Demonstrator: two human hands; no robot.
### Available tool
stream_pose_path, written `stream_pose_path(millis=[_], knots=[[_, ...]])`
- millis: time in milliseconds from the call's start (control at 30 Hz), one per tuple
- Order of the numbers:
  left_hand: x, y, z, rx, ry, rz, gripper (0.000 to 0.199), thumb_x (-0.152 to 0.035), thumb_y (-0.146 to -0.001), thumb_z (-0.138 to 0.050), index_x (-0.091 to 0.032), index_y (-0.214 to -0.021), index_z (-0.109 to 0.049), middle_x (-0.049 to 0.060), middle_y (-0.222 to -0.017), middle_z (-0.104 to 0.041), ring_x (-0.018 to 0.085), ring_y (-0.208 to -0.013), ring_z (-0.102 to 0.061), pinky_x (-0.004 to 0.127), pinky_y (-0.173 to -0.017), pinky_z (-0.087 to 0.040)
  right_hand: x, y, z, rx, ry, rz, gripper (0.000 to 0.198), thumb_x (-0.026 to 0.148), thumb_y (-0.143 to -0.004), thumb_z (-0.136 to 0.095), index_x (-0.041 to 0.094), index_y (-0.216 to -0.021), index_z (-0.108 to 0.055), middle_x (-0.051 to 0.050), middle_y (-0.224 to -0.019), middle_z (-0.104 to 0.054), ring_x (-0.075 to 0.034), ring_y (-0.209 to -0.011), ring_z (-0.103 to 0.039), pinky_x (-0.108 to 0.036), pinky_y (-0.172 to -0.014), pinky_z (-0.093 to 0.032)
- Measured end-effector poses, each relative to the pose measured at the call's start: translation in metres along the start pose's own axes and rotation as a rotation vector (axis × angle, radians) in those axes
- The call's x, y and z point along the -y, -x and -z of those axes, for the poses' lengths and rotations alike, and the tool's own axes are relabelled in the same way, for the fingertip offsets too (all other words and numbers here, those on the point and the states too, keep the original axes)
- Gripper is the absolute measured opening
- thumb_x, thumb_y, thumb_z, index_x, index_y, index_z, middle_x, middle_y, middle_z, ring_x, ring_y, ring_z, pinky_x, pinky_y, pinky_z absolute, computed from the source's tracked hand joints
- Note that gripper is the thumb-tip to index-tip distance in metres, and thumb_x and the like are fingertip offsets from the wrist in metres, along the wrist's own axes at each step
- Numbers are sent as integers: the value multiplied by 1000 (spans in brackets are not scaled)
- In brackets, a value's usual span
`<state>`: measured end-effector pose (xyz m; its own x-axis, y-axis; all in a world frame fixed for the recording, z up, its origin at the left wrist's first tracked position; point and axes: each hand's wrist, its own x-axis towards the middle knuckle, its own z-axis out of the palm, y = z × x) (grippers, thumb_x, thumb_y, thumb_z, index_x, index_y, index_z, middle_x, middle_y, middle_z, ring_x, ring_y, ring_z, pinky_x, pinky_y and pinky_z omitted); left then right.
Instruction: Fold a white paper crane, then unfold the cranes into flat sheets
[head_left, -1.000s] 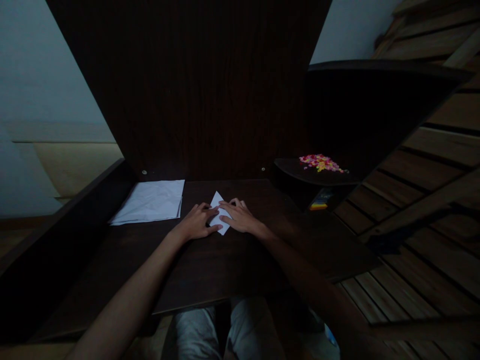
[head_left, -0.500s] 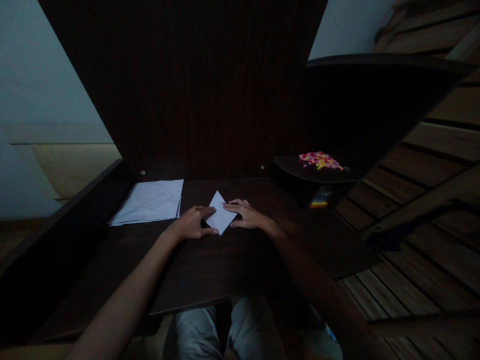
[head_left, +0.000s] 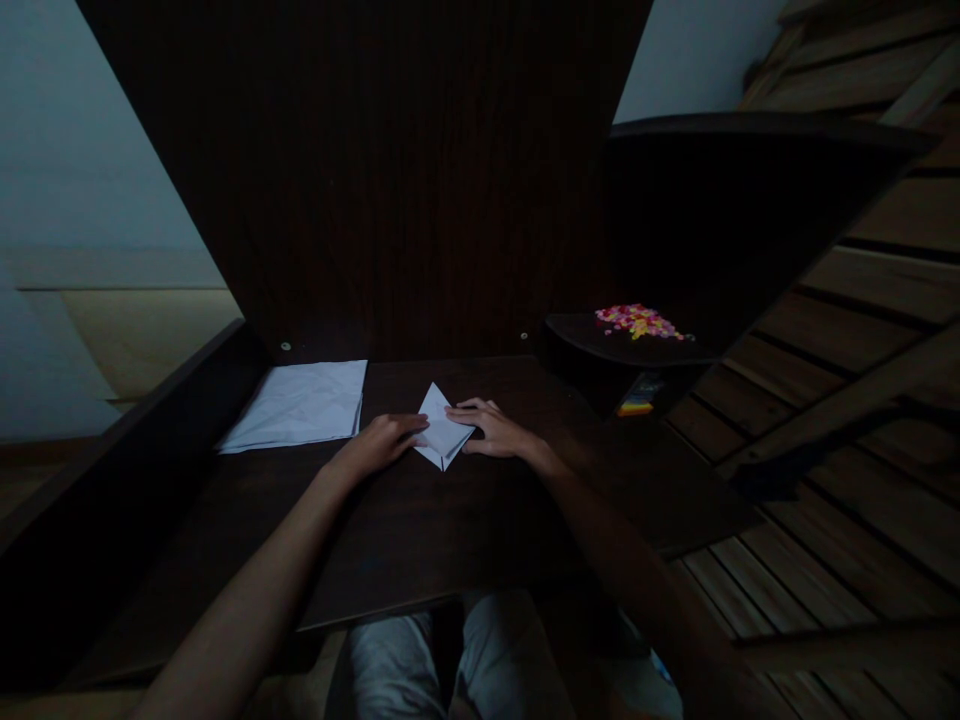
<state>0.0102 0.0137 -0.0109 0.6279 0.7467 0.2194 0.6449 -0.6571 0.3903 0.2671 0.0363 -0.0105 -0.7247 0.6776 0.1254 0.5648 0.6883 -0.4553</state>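
A small white sheet of paper (head_left: 445, 436), folded into a diamond, lies on the dark desk between my hands. Its lower part shows a loose layer and a dark slit at the bottom tip. My left hand (head_left: 384, 440) has the paper's left corner between thumb and fingers, the thumb partly hidden. On the right side, my right hand (head_left: 495, 430) lies with fingers stretched over the paper's edge and the thumb spread below, touching the right corner.
A stack of white paper sheets (head_left: 300, 402) lies at the left of the desk (head_left: 405, 540). Small pink and yellow pieces (head_left: 641, 321) are heaped on a curved shelf (head_left: 577, 330) at the right. A raised side board (head_left: 135, 430) borders the left; a tall panel stands behind.
My left thumb has drawn in from the paper's lower edge toward the fingers. The lower layer of the folded paper has lifted and parted at the bottom. My right hand has hardly moved.
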Motion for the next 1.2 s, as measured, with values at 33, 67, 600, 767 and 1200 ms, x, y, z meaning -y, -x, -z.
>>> stream_pose_path(millis=[33,67,600,767,1200], knots=[[0,0,0,-4,-8,-1,36,-27,-91,-47,-16,-122,-61,11,-128,-62,22,-119,-58,39,-103,-44,0,0,0,-2,-4,-1,65,29,-79,-69,25,-138,-45,-8,-145,-45,-27,-131,-39,-50,-106,-26],[0,0,-1,-12,-17,2,37,-24,-90,-46,-16,-123,-60,10,-128,-62,22,-118,-58,39,-103,-44,1,0,-1,-4,-8,-6,64,29,-79,-69,26,-138,-45,-8,-145,-46,-27,-131,-39,-49,-106,-26],[-7,-9,-17,-211,-100,115,40,-20,-89,-43,-14,-127,-55,13,-118,-66,25,-106,-65,39,-94,-51,10,-10,-12,-147,59,-140,36,26,-96,-44,22,-130,-54,-11,-124,-60,-22,-119,-48,-41,-99,-33],[-8,-9,-19,-253,-78,139,44,-18,-89,-41,-16,-132,-49,12,-120,-66,24,-104,-65,38,-92,-51,9,-11,-15,-171,68,-140,36,28,-97,-39,21,-131,-52,-10,-128,-59,-23,-116,-47,-41,-99,-33],[-8,-8,-20,-237,-4,171,51,-16,-89,-39,-13,-139,-38,15,-126,-61,25,-110,-63,38,-96,-49,12,-7,-16,-262,34,-159,42,19,-91,-40,16,-133,-42,-12,-123,-57,-23,-113,-50,-41,-100,-36]])
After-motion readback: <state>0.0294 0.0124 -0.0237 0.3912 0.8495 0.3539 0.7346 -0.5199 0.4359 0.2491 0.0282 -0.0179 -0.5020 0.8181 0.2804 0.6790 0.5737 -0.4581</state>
